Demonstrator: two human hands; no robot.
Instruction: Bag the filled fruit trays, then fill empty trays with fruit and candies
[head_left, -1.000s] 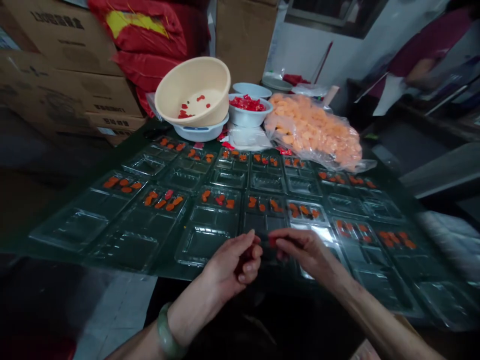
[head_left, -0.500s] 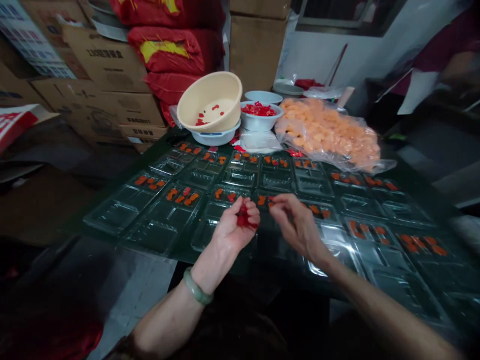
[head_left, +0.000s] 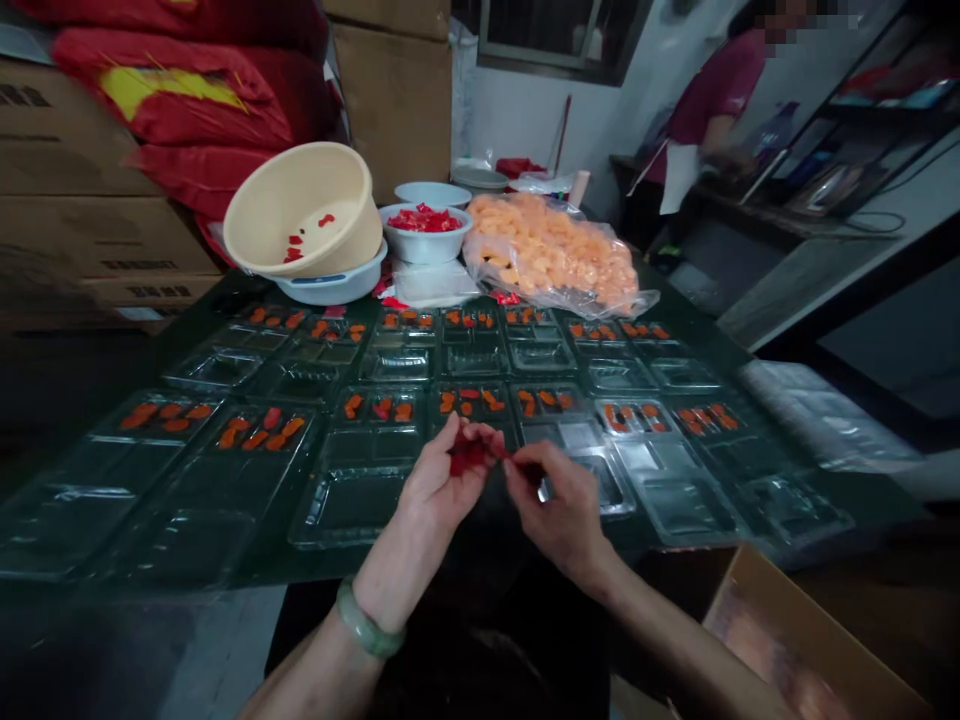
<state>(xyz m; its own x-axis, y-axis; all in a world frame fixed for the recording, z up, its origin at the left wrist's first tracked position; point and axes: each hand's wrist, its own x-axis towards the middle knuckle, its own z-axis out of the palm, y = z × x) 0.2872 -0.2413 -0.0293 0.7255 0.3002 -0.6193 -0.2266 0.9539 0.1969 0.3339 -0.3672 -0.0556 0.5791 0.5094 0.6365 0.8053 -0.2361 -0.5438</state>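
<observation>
My left hand (head_left: 442, 480) is cupped round a small heap of red wrapped pieces (head_left: 466, 456), a green bangle on its wrist. My right hand (head_left: 559, 510) pinches at the edge of that heap, fingers closed on a red piece. Both hands hover over the near row of clear plastic compartment trays (head_left: 352, 500). Several trays hold orange pieces (head_left: 259, 432) in their far compartments, some with a red piece among them.
At the table's far end stand a tilted cream bowl (head_left: 300, 205) on a white basin, a white bowl of red pieces (head_left: 424, 225) and a clear bag of orange pieces (head_left: 551, 255). Cardboard boxes and red sacks rise at left. A person stands back right. A cardboard box (head_left: 810, 650) sits near right.
The view swung from side to side. My hands drew together over the near trays; the left hand opened from a loose fist to show the red pieces, and the right hand now picks at them.
</observation>
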